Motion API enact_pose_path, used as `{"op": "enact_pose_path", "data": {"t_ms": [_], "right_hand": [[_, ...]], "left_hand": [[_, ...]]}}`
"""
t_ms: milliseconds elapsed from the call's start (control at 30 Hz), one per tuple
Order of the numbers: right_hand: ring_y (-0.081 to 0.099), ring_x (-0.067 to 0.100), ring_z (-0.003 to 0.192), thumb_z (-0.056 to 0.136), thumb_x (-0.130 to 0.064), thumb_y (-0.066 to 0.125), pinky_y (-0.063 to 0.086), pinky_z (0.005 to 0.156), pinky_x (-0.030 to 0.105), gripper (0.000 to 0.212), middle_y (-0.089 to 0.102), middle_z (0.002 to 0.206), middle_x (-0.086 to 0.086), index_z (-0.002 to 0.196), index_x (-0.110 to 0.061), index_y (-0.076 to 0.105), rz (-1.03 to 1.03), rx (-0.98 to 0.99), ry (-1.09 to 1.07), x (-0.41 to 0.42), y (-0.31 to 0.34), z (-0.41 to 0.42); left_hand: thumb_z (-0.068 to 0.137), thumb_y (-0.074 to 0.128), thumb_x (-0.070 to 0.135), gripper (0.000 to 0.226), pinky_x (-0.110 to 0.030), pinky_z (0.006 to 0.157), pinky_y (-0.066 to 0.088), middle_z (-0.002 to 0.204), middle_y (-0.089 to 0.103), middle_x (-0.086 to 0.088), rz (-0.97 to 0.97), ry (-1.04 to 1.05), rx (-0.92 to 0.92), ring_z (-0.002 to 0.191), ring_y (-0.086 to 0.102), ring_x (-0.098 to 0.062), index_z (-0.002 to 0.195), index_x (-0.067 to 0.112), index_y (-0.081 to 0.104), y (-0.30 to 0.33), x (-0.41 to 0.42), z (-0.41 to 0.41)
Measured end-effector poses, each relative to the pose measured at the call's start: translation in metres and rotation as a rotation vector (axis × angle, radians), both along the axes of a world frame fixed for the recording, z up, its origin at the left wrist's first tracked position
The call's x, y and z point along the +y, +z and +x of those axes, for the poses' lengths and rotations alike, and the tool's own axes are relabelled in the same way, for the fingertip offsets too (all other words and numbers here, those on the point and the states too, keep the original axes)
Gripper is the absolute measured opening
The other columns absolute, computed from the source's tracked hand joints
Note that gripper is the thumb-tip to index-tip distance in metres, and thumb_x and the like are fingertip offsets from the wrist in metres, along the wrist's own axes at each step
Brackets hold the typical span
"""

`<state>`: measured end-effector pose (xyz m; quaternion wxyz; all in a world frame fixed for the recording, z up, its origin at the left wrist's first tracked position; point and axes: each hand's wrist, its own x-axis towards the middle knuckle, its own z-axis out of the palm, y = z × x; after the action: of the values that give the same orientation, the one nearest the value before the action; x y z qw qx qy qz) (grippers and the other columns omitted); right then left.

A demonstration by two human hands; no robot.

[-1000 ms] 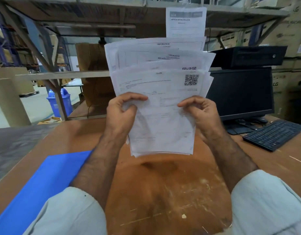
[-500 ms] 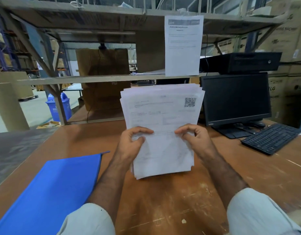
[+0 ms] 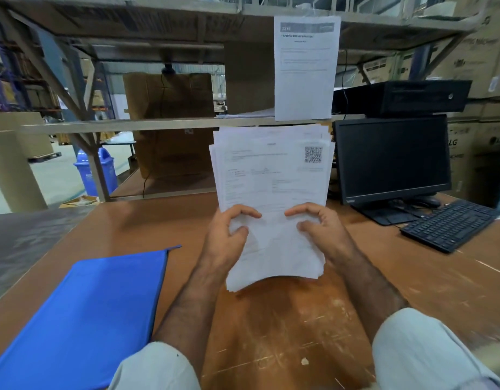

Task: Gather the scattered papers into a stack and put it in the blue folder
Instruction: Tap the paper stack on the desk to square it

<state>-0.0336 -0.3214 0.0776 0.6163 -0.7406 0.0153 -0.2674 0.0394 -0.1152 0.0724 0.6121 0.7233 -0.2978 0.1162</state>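
Observation:
A stack of white printed papers (image 3: 271,175) stands upright in front of me, its lower edge close above the brown table (image 3: 271,333). The top sheet carries a QR code at its upper right. My left hand (image 3: 229,237) grips the stack's lower left side, and my right hand (image 3: 319,229) grips its lower right side. The sheets' edges are nearly aligned, with a slight fan at the top. The blue folder (image 3: 82,313) lies shut and flat on the table to the left, beside my left forearm.
A black monitor (image 3: 392,159) and a black keyboard (image 3: 451,223) stand at the right. A metal shelf (image 3: 158,125) crosses behind the table, with a sheet (image 3: 305,68) hanging from the rack above. Cardboard boxes fill the far right. A blue bin (image 3: 97,173) stands on the floor.
The fanned sheets have slid together into a tighter stack. Both hands lowered the stack toward the table, and more of the blue folder has come into view.

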Motion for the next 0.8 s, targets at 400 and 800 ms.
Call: {"op": "enact_pose_path", "data": {"t_ms": [400, 800], "right_hand": [[0.061, 0.004, 0.116, 0.083, 0.011, 0.055, 0.052, 0.089, 0.021, 0.050, 0.072, 0.114, -0.016, 0.097, -0.030, 0.080, -0.096, -0.012, 0.047, 0.021, -0.002, -0.002], [0.059, 0.007, 0.115, 0.083, -0.011, 0.064, 0.057, 0.093, 0.039, 0.027, 0.063, 0.123, -0.016, 0.097, -0.034, 0.070, -0.441, 0.239, 0.098, 0.000, 0.003, -0.019]], "left_hand": [[0.086, 0.054, -0.012, 0.052, -0.006, 0.094, 0.045, 0.119, 0.064, 0.021, -0.021, -0.050, 0.031, 0.121, 0.049, 0.013, 0.085, 0.032, 0.080, 0.005, 0.006, -0.019], [0.091, 0.056, -0.014, 0.049, -0.036, 0.099, 0.056, 0.104, 0.074, 0.024, -0.092, -0.138, 0.218, 0.108, 0.064, 0.002, 0.082, 0.025, 0.084, -0.003, 0.023, -0.012]]}}
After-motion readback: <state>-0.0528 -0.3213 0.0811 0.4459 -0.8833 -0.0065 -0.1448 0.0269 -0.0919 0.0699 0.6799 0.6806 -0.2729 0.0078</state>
